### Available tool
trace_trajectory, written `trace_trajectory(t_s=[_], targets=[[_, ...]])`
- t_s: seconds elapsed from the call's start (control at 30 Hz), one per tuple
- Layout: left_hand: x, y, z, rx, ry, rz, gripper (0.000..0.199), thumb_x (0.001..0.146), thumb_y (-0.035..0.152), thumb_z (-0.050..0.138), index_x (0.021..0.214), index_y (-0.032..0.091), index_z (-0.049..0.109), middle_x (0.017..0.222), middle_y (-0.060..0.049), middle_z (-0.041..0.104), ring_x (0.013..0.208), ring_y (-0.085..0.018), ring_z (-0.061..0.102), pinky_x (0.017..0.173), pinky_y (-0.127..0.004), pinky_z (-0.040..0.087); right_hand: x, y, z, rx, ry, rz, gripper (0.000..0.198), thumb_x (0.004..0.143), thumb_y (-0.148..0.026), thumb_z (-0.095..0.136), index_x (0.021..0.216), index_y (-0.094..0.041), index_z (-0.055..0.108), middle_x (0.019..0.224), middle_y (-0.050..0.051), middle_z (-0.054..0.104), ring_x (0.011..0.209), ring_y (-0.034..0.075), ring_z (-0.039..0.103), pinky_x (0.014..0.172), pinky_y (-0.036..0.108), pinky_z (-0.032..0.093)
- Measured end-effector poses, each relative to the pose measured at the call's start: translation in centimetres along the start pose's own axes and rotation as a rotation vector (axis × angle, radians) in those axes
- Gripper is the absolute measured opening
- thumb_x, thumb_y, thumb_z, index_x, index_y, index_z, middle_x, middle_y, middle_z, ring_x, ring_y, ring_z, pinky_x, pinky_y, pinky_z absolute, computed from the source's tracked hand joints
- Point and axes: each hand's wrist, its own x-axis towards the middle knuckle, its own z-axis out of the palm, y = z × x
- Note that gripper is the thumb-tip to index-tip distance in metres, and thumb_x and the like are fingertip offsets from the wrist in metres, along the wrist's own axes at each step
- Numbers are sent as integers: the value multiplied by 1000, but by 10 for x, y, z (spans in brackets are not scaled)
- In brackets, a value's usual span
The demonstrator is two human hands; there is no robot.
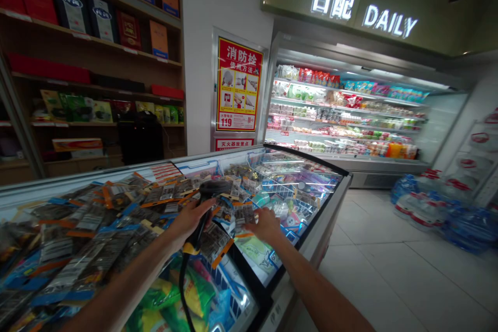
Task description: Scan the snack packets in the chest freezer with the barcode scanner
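My left hand (194, 218) is wrapped round the handle of a black and yellow barcode scanner (212, 188), its head tilted toward the right and its cable hanging down over the freezer. Between the fingertips of my right hand (265, 225) is the edge of a small clear snack packet (243, 215) with a printed label. Another snack packet with an orange edge (213, 244) lies on the glass just below the scanner. Many similar packets (89, 218) with orange or blue edges are heaped to the left on the glass lid.
The chest freezer's dark rim (280, 282) runs along its right side, with green and yellow bags (182, 290) under the glass. Water bottles (424, 207) stand on the tiled floor at right. A lit refrigerated display (342, 114) and shelves of boxes (101, 21) line the back.
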Motion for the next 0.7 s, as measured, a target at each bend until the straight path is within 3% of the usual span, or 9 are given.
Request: trace_trajectory(t_s=[0.13, 0.23, 0.47, 0.7], targets=[[-1, -1, -1, -7, -70, 16, 39, 61, 54, 58, 58, 16, 49, 45, 2, 50, 40, -8, 44, 41, -20, 33, 21, 30, -8, 393, 64, 45, 47, 60, -18, 56, 108, -18, 54, 68, 1, 63, 64, 19, 58, 57, 27, 39], [-1, -1, 6, -14, -149, 29, 38, 63, 53, 58, 58, 16, 49, 46, 2, 50, 41, -8, 44, 43, -20, 33, 36, 57, -15, 773, 209, 67, 44, 53, -13, 57, 97, -17, 58, 57, -3, 59, 50, 14, 51, 49, 25, 37], [-1, -7, 31, 18, -326, -3, 38, 65, 52, 56, 60, 15, 49, 47, 2, 50, 41, -7, 42, 44, -21, 32, 54, 103, -19, 1012, 485, 191, 36, 50, -29, 61, 83, -16, 57, 59, -3, 55, 54, 14, 51, 53, 26, 39], [-2, -12, 49, 25, -360, -69, 37, 66, 53, 55, 65, 16, 49, 49, 3, 50, 41, -8, 43, 42, -21, 32, 66, 117, -14, 1182, 550, 204, 37, 54, -37, 54, 85, -18, 56, 64, -1, 57, 59, 15, 54, 55, 27, 43]])
